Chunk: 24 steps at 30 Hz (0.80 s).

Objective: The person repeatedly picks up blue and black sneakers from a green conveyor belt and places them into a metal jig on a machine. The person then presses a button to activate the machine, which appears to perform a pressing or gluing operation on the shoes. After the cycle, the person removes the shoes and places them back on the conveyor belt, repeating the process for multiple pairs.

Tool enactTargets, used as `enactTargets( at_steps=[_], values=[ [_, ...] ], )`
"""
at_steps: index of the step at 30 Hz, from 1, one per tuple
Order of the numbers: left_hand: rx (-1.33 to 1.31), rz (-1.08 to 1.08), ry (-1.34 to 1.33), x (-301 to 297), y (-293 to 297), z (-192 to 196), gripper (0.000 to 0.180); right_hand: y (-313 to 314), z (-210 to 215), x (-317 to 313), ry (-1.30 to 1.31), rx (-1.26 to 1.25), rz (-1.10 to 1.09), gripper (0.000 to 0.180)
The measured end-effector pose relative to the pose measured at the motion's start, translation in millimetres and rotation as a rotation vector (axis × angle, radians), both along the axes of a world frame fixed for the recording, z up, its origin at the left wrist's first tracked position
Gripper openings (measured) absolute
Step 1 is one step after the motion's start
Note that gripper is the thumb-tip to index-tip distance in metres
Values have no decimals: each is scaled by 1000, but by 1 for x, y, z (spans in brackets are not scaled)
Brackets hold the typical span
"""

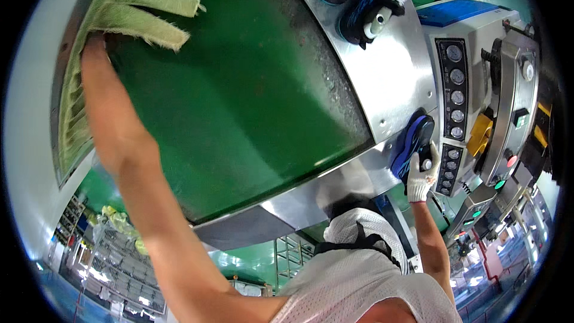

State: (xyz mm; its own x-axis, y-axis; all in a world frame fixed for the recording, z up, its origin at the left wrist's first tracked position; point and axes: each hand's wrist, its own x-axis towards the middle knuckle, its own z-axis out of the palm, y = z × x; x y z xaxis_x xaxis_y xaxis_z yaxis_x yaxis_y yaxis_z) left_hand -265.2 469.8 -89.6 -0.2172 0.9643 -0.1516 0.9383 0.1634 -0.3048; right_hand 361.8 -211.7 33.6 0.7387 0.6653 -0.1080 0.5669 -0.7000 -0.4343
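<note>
My left forearm [113, 107] stretches up along the left side to a curtain of green fabric strips [143, 24]. Past the wrist the strips hide my left hand, so its fingers and anything in them cannot be seen. At the right, my right hand [422, 174] wears a white knit glove. Its fingers close around the end of a dark shoe with a blue sole edge [412, 137], by a round knob in the shoe's opening. This shoe rests on the metal ledge [400, 84] beside the green conveyor belt [239, 96].
Two dark shoes, one of them with a pale shoe last [378, 23] inside, stand farther up the ledge. A machine panel with several round gauges [457, 76] borders the ledge on the right, next to a control box [514, 119]. Wire racks [119, 263] stand at lower left.
</note>
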Motion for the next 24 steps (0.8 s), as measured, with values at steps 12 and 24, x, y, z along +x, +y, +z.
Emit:
enactTargets(
  at_steps=[12, 24],
  values=[
    [-8, -175, -22, -28, 2, -18, 50, -8, -9, 4, -7, -2, -4, 57],
    [-135, -520, -79, 190, -306, 101, 59, -27, -19, 15, 88, 167, -22, 60]
  ],
)
